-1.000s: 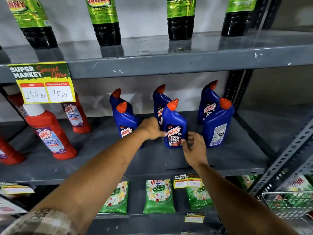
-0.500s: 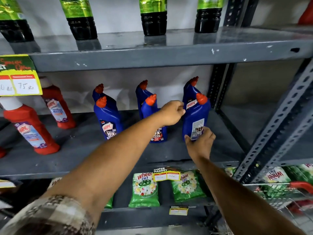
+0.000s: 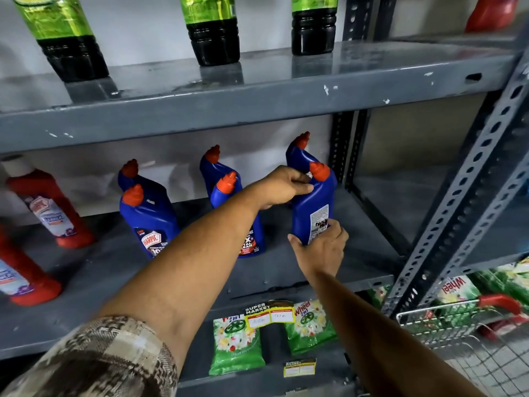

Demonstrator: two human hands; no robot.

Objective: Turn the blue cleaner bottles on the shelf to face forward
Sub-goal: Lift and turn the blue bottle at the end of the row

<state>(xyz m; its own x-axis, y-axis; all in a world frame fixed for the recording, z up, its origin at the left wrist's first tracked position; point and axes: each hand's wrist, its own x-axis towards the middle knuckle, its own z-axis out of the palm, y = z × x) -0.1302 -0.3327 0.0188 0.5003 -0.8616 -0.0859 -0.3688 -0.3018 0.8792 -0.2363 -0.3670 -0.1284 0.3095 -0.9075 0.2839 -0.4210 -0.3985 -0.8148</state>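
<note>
Several blue cleaner bottles with orange caps stand on the grey middle shelf. The front right bottle shows its white back label and is gripped by both hands. My left hand clasps its shoulder below the cap. Around its base, my right hand is wrapped. The front left bottle and the front middle bottle show their front labels, the middle one partly hidden by my left arm. Behind each front bottle stands another, such as the back right one.
Red cleaner bottles stand at the left of the same shelf. Green-labelled dark bottles line the shelf above. Green detergent packets lie on the shelf below. A perforated steel upright and a wire basket are at the right.
Both hands have left the middle front bottle and moved right onto the front right bottle, first reaching it and now gripping it. The view has shifted right and closer.
</note>
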